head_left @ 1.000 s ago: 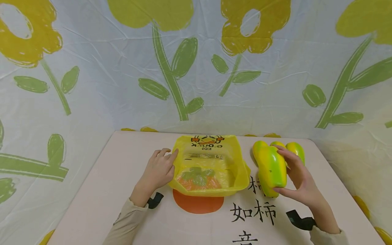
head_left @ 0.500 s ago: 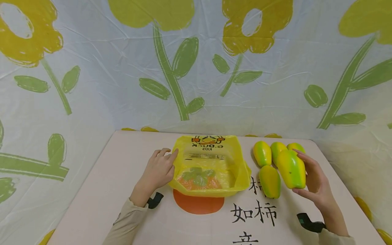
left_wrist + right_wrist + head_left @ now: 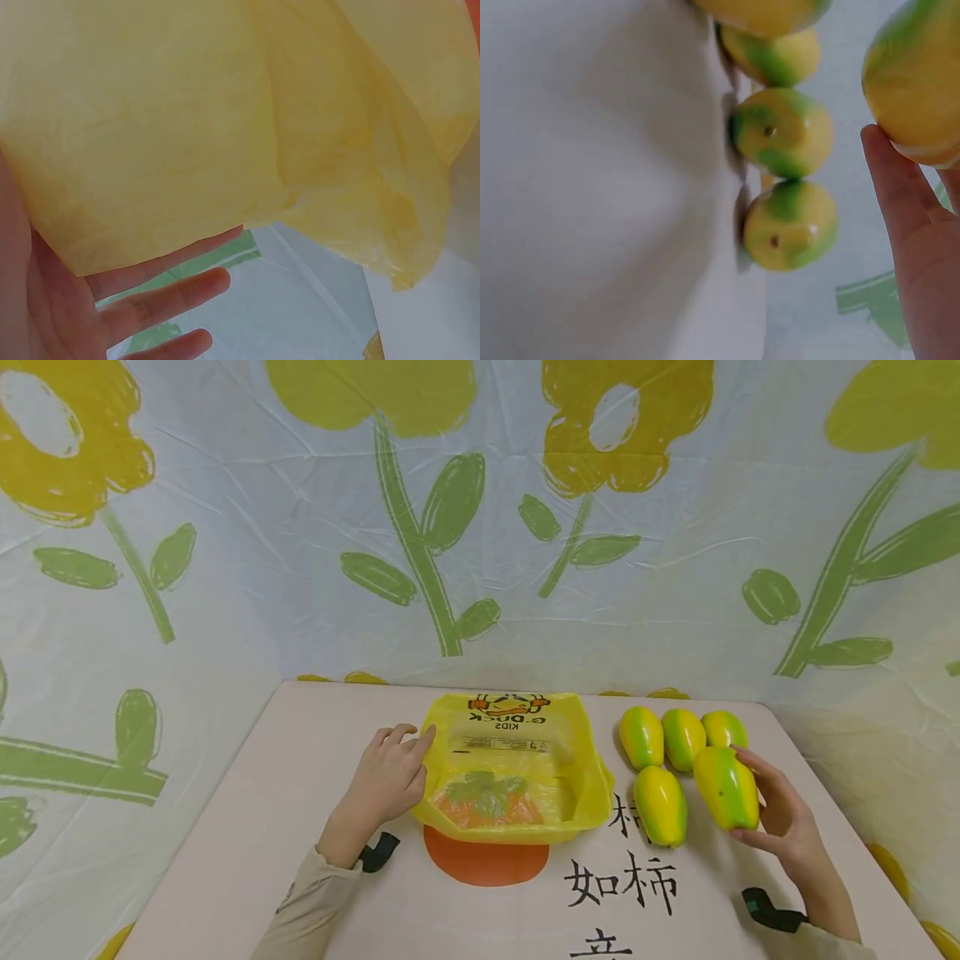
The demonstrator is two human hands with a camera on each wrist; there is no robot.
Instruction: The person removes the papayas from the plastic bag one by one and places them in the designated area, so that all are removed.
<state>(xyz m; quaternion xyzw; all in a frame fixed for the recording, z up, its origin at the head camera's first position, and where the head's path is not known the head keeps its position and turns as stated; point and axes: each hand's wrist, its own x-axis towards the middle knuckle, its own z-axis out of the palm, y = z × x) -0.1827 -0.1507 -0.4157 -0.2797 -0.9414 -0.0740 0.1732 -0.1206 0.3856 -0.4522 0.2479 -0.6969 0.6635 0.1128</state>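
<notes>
My right hand (image 3: 783, 814) grips a glossy yellow-green papaya-like fruit (image 3: 726, 788), fingers at its far side and thumb at its near end. In the right wrist view this held fruit (image 3: 919, 82) sits off to one side of the other fruits. A yellow plastic bag (image 3: 517, 752) with a duck print stands with its mouth spread at the middle of the table. At its left rim is my left hand (image 3: 390, 772), index fingertip against the film. The left wrist view shows straight, spread fingers (image 3: 165, 304), the index partly hidden behind the bag film (image 3: 150, 135).
Several similar fruits (image 3: 641, 737) lie right of the bag, most in a back row, one nearer fruit (image 3: 660, 806) in front. The pale table cover (image 3: 300, 760) bears black characters and an orange print (image 3: 487, 860). Flower-printed cloth (image 3: 300, 527) hangs behind.
My right hand has carried the fruit rightward and slightly nearer, from in front of the left fruits to beside the front one. The left hand and the bag have stayed in place.
</notes>
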